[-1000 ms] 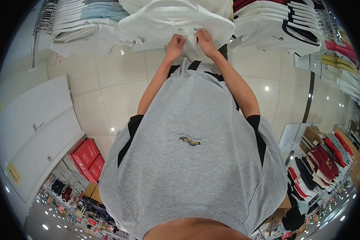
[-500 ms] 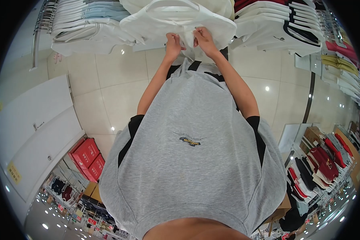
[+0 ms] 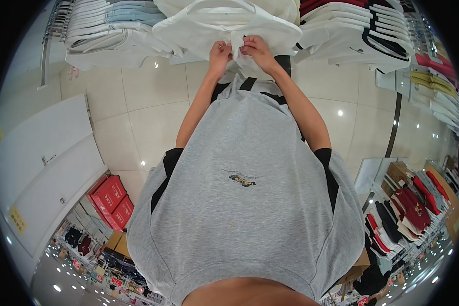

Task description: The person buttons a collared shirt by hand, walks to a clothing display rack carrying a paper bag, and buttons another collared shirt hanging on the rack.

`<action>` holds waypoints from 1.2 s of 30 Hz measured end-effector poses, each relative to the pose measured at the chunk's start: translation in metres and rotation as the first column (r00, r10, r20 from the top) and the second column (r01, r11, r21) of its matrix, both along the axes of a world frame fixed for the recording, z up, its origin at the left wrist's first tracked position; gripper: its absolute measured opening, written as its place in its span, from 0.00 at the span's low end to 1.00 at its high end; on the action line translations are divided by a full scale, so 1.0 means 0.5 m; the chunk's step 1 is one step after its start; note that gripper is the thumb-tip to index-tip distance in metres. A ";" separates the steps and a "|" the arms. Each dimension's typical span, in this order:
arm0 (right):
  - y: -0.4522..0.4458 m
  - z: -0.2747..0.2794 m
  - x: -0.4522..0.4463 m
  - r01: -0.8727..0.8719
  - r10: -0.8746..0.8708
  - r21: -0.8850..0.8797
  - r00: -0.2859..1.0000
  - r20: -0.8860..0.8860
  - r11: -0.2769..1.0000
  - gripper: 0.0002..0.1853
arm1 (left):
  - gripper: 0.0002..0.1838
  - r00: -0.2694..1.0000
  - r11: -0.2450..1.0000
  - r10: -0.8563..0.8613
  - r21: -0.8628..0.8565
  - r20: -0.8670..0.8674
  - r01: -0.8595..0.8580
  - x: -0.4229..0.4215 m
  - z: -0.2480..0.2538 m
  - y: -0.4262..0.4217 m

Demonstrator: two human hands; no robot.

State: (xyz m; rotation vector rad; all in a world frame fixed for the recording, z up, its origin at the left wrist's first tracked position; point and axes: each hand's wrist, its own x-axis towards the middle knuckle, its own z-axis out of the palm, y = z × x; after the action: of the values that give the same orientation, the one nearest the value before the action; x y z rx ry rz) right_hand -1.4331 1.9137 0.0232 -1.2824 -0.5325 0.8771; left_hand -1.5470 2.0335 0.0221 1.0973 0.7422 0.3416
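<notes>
A white, round-necked shirt (image 3: 188, 31) hangs facing me at the top of the head view, its front strip running down the middle. My left hand (image 3: 221, 55) pinches the left edge of that strip, fingers closed on the cloth. Just to its right, my right hand (image 3: 258, 53) grips the other side of the strip, thumb and fingers pressed together. The two hands are close but apart, with a fold of white cloth between them. Whether a button lies under the fingertips is too small to tell.
White and pale blue shirts (image 3: 117, 43) hang at left, and white tops with dark trim (image 3: 349, 48) at right. A white cabinet (image 3: 51, 153) and red boxes (image 3: 112, 201) stand on the left. A clothes rack (image 3: 408, 214) is at lower right, on the tiled floor (image 3: 158, 97).
My right hand has shifted slightly left and down, nearer my left hand. Its fingers are now more bent over the shirt's front strip. The left hand has moved only a little.
</notes>
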 end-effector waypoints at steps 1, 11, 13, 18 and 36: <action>-0.001 -0.004 0.000 0.002 -0.003 0.025 0.999 0.038 1.000 0.17 | 0.10 0.999 0.999 0.003 -0.037 0.034 -0.002 -0.001 -0.011 0.003; -0.004 0.013 -0.019 0.165 -0.018 -0.382 0.933 0.360 0.909 0.20 | 0.06 1.000 0.999 -0.025 0.028 -0.009 0.026 0.005 -0.020 -0.001; -0.003 -0.004 -0.012 0.051 0.071 -0.337 0.938 0.339 0.940 0.17 | 0.06 1.000 1.000 -0.024 0.015 0.019 0.023 0.006 -0.014 -0.002; 0.000 -0.015 -0.027 0.085 -0.018 -0.210 0.953 0.302 0.974 0.17 | 0.07 1.000 0.998 -0.028 0.065 0.013 0.027 0.005 0.009 -0.009; 0.007 -0.006 -0.014 -0.049 0.089 -0.174 0.969 0.230 0.984 0.16 | 0.12 1.000 0.995 -0.027 0.099 -0.014 0.028 -0.009 0.005 0.001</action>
State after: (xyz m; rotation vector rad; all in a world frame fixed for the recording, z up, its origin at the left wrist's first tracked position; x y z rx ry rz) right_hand -1.4401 1.9173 0.0201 -1.5411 -0.7071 0.8443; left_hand -1.5515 2.0342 0.0244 1.2029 0.7271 0.3514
